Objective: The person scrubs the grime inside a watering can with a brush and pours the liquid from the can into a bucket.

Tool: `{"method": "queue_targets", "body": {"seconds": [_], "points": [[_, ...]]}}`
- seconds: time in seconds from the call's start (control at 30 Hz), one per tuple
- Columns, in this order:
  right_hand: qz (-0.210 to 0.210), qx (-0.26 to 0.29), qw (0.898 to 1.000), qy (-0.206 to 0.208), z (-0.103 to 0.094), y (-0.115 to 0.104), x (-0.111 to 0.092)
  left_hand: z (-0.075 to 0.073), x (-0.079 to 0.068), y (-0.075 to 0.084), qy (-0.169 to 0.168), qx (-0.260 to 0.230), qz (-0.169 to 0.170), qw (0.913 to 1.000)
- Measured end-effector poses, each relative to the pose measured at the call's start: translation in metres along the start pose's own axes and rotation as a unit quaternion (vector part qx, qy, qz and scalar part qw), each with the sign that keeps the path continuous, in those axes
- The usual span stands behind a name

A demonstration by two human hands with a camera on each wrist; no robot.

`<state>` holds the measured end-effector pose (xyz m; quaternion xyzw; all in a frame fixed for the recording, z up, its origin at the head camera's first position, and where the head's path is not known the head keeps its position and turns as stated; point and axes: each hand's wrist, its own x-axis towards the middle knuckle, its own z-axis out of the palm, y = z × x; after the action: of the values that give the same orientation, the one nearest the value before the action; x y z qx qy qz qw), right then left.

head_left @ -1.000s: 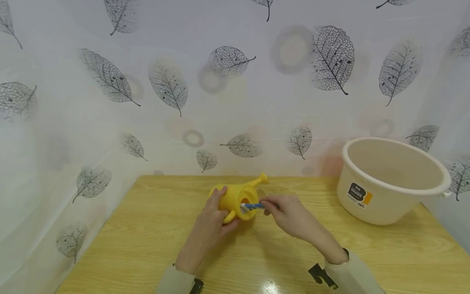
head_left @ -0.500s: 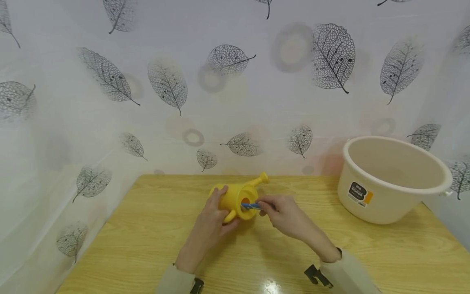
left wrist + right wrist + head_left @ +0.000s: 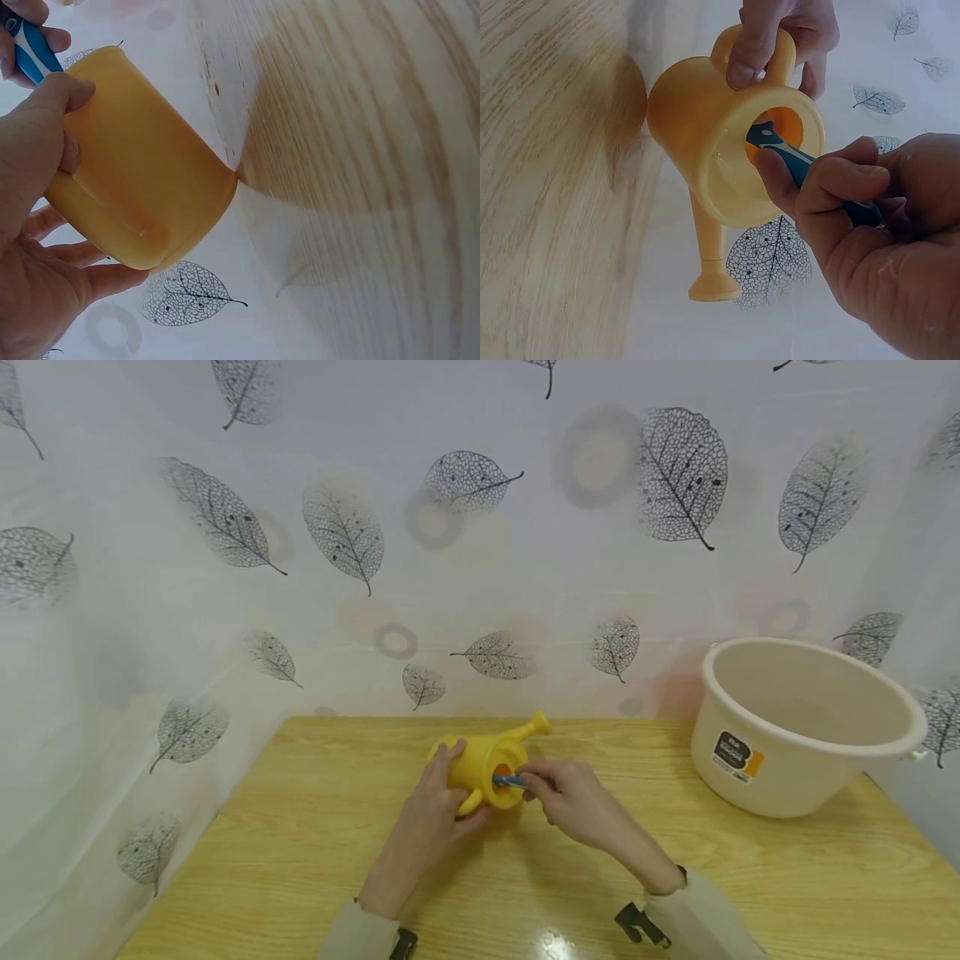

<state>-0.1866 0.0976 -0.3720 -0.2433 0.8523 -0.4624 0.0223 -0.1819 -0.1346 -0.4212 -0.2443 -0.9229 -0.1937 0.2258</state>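
Note:
A yellow toy watering can (image 3: 474, 768) is tilted on its side, its round opening facing right and its spout pointing up and right. My left hand (image 3: 427, 810) grips it by the body and handle; in the left wrist view, the fingers spread around the can (image 3: 142, 157). My right hand (image 3: 573, 797) pinches a brush with a blue-and-white handle (image 3: 510, 781). In the right wrist view, the brush handle (image 3: 791, 157) enters the orange-looking opening, and its head is hidden inside the can.
A large cream bucket (image 3: 795, 777) with a black-and-orange label stands at the right on the wooden table (image 3: 300, 860). Behind the table hangs a pale curtain (image 3: 525, 568) printed with dark leaves.
My right hand has moved left toward the can, and the brush has gone deeper into the opening; its pale end was visible earlier. My left hand and the can have stayed put.

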Motion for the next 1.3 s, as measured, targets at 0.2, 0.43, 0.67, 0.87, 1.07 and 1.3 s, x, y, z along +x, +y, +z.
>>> {"method": "queue_targets", "body": {"seconds": [0.2,0.43,0.67,0.87,1.07,1.3], "points": [[0.012,0.005,1.0,-0.006,0.002,0.001,0.001,0.0,0.0,0.0,0.0,0.0,0.001,1.0],[0.017,0.019,1.0,-0.007,0.003,0.005,0.003,0.0,0.001,0.001,-0.004,0.001,0.0,1.0],[0.024,0.02,0.999,-0.011,0.004,0.005,0.002,-0.001,0.0,0.002,-0.009,-0.003,-0.006,0.9999],[0.035,0.025,0.999,-0.019,0.001,0.003,0.0,0.0,0.0,0.0,-0.002,0.0,0.002,1.0],[0.053,0.039,0.998,-0.021,-0.006,0.001,-0.002,0.0,0.0,-0.001,0.0,0.002,0.001,1.0],[0.08,0.052,0.995,-0.024,-0.012,-0.001,-0.006,0.0,0.0,-0.001,0.0,0.003,0.001,1.0]]}}
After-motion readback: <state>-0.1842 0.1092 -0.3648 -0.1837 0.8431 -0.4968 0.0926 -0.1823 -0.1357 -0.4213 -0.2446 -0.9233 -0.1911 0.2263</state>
